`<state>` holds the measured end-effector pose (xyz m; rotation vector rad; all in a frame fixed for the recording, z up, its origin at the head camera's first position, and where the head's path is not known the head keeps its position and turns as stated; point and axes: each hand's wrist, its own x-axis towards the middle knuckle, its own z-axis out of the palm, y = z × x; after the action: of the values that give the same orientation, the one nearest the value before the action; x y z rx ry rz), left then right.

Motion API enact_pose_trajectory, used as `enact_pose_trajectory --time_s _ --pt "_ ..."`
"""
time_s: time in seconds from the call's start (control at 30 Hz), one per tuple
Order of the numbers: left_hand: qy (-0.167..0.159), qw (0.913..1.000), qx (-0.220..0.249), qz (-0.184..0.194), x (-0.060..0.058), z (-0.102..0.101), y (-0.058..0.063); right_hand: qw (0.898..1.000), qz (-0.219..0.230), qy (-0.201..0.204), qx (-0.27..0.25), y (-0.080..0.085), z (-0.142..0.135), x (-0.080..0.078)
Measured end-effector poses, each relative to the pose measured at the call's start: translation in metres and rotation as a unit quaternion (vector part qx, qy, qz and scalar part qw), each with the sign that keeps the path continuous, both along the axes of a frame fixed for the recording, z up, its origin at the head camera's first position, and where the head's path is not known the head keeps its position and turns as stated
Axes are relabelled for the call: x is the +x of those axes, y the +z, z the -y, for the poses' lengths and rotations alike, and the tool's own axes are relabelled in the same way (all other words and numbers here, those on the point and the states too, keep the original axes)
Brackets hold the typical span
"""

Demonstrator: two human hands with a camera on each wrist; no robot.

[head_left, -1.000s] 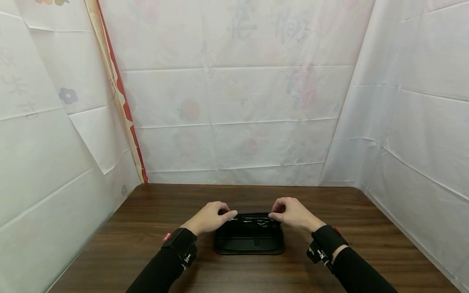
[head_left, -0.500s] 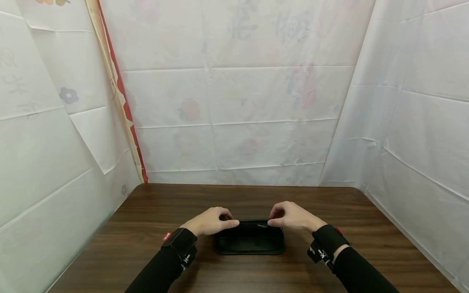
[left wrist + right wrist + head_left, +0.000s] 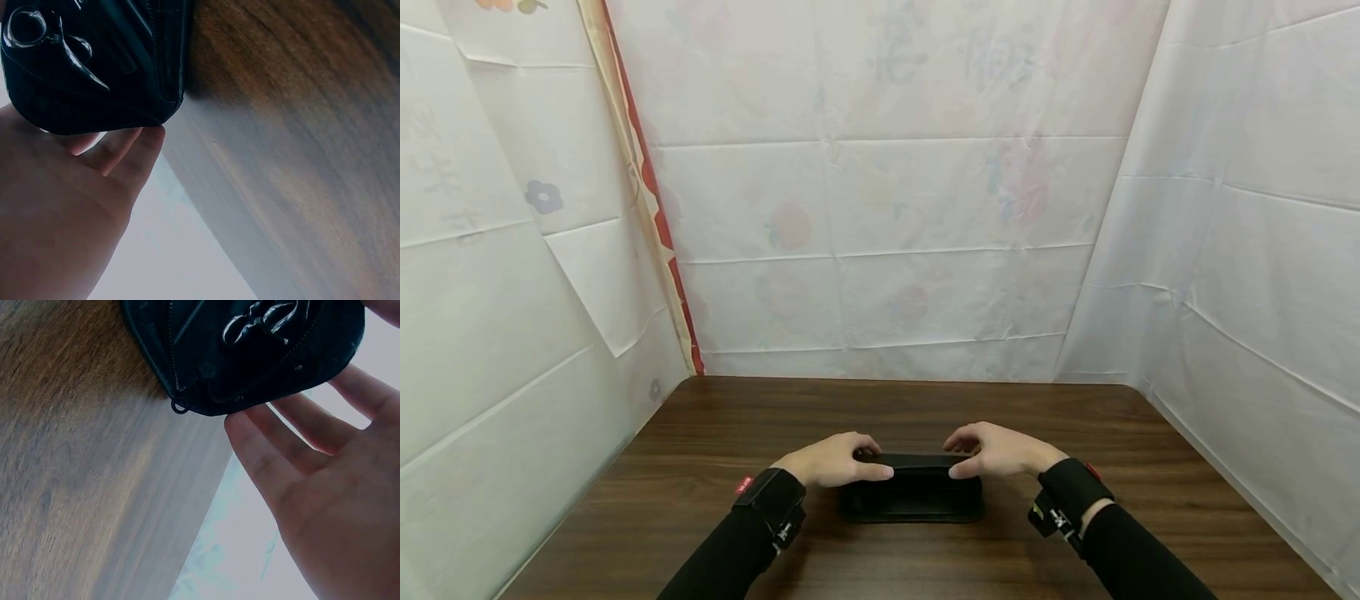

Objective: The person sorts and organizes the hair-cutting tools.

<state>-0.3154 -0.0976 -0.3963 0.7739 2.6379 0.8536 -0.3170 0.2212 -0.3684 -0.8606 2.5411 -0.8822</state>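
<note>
A black zippered case [image 3: 910,507] lies on the table in front of me in the head view, its lid tilted forward over the base. My left hand [image 3: 835,458] holds the left end of the lid, thumb at the near edge and fingers behind. At the right end my right hand [image 3: 996,452] holds it likewise, with its fingers spread. Inside, the wrist views show shiny metal tools with finger loops, like scissors [image 3: 28,28], and in the right wrist view another looped tool [image 3: 240,330]. A ring-shaped zipper pull [image 3: 179,405] hangs at the case's corner.
The dark wood-grain table [image 3: 775,408] surrounds the case. White printed sheeting [image 3: 880,208] stands behind the table and along both sides. Black wrist straps [image 3: 772,500] with small cameras sit on both wrists.
Both hands have brought the lid down and towards me, so the tools inside have gone out of sight in the head view. The right fingers have spread; the case's base stays put.
</note>
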Motion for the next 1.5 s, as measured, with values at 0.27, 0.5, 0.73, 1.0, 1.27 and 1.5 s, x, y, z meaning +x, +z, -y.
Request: enact_pose_trajectory --time_s 0.27,0.5,0.73,1.0,1.27,1.5 --pt "0.011 0.9995 -0.029 -0.004 0.002 -0.004 -0.001 0.999 0.03 -0.015 0.032 -0.002 0.004 0.001" --pt "0.024 0.9981 -0.055 -0.008 0.003 -0.006 -0.003 0.997 0.033 -0.028 0.065 -0.007 0.009 0.002" --pt "0.007 0.9972 -0.073 -0.018 0.004 -0.009 -0.008 0.996 0.039 -0.02 0.075 -0.011 0.013 0.002" --pt "0.005 0.9977 -0.056 -0.039 0.002 -0.01 -0.011 0.997 0.022 -0.023 0.075 -0.012 0.013 0.001" --pt "0.006 0.9955 -0.063 -0.07 -0.001 -0.011 -0.014 0.996 -0.006 -0.045 0.077 -0.019 0.016 0.0" --pt "0.023 0.9929 -0.075 -0.089 -0.001 -0.014 -0.018 0.996 -0.037 -0.041 0.076 -0.026 0.016 -0.005"
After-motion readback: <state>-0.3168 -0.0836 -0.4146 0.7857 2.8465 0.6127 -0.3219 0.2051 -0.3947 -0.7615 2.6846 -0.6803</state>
